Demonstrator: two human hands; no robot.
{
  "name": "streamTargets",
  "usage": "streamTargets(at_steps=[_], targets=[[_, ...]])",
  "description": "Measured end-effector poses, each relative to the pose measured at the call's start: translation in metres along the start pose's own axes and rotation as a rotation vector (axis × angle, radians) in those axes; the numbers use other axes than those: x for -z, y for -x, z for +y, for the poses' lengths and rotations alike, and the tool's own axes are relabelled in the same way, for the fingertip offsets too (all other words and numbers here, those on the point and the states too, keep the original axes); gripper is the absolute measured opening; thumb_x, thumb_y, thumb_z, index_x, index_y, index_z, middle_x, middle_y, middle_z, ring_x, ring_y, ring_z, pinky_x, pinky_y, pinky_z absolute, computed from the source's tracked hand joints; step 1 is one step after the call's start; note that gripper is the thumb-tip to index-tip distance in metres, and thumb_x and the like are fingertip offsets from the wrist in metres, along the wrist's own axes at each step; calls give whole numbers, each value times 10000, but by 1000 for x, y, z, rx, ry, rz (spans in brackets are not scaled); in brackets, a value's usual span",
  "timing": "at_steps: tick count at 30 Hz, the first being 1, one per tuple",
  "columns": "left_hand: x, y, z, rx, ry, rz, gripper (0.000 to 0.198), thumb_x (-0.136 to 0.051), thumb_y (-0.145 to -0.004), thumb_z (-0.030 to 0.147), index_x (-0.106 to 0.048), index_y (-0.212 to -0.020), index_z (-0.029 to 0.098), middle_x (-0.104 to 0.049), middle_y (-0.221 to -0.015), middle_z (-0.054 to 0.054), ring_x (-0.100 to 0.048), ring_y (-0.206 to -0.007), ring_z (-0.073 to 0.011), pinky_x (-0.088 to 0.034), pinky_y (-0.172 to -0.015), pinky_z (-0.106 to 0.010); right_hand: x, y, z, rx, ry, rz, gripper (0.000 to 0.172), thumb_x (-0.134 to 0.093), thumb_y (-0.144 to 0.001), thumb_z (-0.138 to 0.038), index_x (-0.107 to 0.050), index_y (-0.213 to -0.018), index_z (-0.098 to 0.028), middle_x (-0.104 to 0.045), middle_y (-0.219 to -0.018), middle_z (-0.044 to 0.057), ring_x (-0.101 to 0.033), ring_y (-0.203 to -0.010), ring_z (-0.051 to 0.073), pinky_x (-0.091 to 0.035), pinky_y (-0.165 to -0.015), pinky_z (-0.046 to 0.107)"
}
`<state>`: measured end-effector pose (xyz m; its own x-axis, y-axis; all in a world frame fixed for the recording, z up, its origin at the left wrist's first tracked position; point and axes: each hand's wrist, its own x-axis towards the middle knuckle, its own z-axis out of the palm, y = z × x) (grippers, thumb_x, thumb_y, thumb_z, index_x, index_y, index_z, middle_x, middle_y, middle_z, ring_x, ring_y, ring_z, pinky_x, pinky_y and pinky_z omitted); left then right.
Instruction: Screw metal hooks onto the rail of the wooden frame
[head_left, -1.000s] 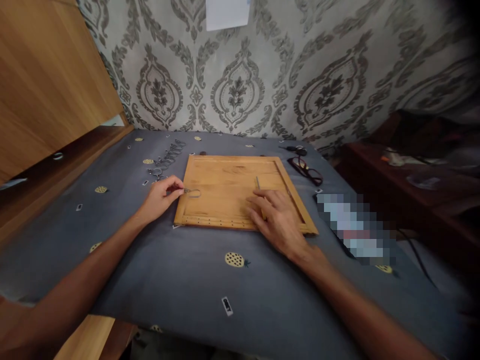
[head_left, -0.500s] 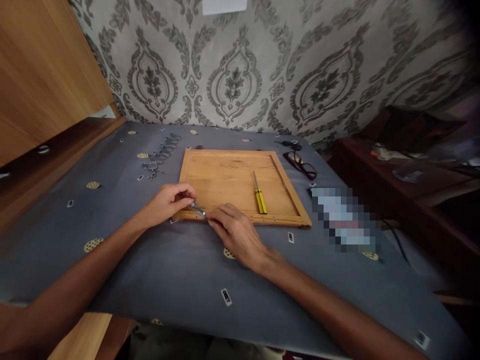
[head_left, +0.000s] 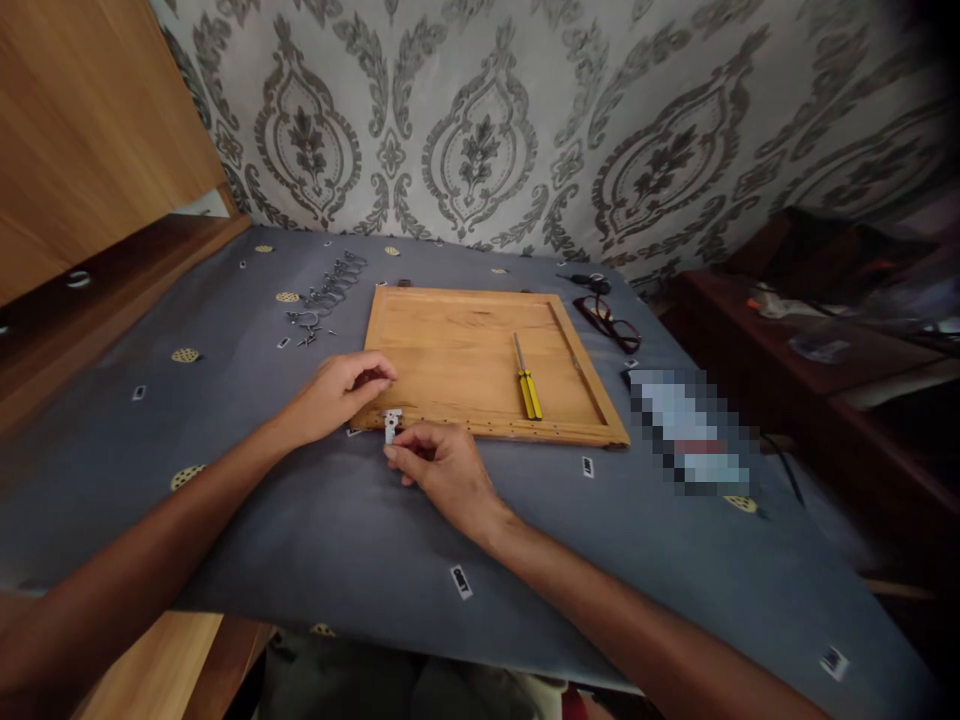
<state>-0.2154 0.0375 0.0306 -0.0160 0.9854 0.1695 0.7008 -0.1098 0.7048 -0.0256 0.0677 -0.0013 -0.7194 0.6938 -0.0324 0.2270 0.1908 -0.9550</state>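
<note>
My right hand (head_left: 446, 470) pinches a small silver metal bracket (head_left: 391, 428) with holes in it. The bracket stands out at the near left edge of a shallow wooden frame panel (head_left: 442, 360). Just above and left of it is my left hand (head_left: 341, 393), over the panel's left side and apart from the bracket. Its thumb and forefinger are drawn together at the tips; anything between them is too small to make out. A screwdriver (head_left: 528, 385) with a yellow and black handle lies on the panel. Small dark holes dot the panel's near rail.
Several metal rings or clips (head_left: 334, 283) lie in a row at the back left, with a few screws (head_left: 309, 338) before them. Eyeglasses (head_left: 611, 325) and a dark keylike object (head_left: 592, 282) lie right of the panel. A blurred-out flat object (head_left: 694, 430) is nearer.
My right hand has moved left and down, turning the bracket from lying slantwise to pointing toward me. My left hand has let go of the bracket and risen slightly. The view has shifted a little.
</note>
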Motion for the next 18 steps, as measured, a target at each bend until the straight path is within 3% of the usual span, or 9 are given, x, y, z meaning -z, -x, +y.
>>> streamTargets(at_steps=[5, 9, 14, 18], targets=[[9, 21, 4, -66, -30, -111, 286, -527, -897, 327, -622, -1142, 214, -649, -1150, -70, -612, -1034, -197, -501, -907, -332, -3, 0, 3, -73, -210, -39, 139, -632, -815, -292, -644, -720, -191, -672, -646, -12, -563, -506, 88, -482, -539, 233], [8, 39, 0, -89, -39, -174, 500, -649, -836, 353, -519, -1308, 252, -529, -1372, -94, -498, -1292, -248, -447, -1094, -413, -1, 0, 1, -89, -271, -48, 121, -644, -795, -285, -642, -713, -196, -654, -635, -24, -541, -518, 85, -462, -553, 231], [-4, 42, -9, -52, -56, -125, 594, -719, -797, 432, -492, -1317, 254, -489, -1406, -111, -447, -1340, -288, -397, -1143, -504, 2, 1, -1, -106, -292, -51, 114, -641, -797, -287, -648, -725, -199, -584, -597, -48, -516, -539, 91, -433, -562, 230], [-3, 39, -11, -57, -23, -125, 576, -710, -804, 454, -502, -1308, 267, -502, -1396, -98, -462, -1329, -270, -406, -1137, -478, 2, 4, -2, -80, -257, -59, 107, -627, -817, -272, -653, -743, -200, -563, -609, -49, -503, -565, 96, -419, -575, 234]])
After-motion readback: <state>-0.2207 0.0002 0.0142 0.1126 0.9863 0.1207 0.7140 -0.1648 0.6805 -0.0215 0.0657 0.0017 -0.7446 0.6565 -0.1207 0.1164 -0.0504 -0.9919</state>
